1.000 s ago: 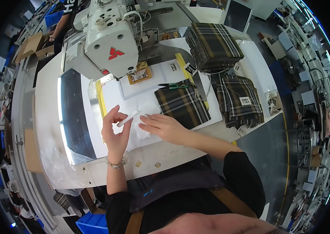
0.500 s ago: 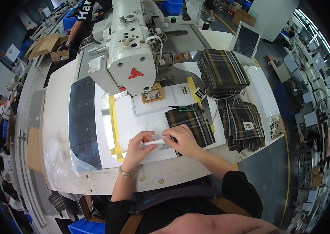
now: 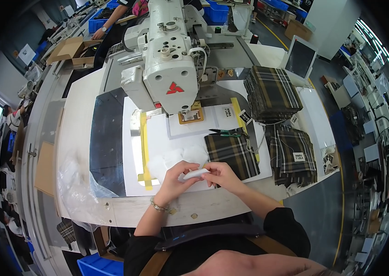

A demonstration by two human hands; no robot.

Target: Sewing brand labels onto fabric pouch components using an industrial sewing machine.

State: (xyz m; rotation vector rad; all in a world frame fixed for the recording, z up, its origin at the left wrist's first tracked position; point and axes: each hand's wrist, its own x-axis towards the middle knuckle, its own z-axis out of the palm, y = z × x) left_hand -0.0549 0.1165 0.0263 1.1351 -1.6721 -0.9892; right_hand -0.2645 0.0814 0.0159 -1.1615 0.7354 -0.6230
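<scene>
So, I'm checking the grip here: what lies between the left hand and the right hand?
A small white roll, with the left hand at one end and the right hand at the other, as the head view shows.

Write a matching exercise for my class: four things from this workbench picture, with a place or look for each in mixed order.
1. white piece
2. snips
3. sewing machine
4. monitor

A. at the upper edge of the flat plaid cloth
B. dark, behind the tall plaid stack
C. held between left hand and right hand
D. white, red mark on its front

Pairs: 1-C, 2-A, 3-D, 4-B
</scene>
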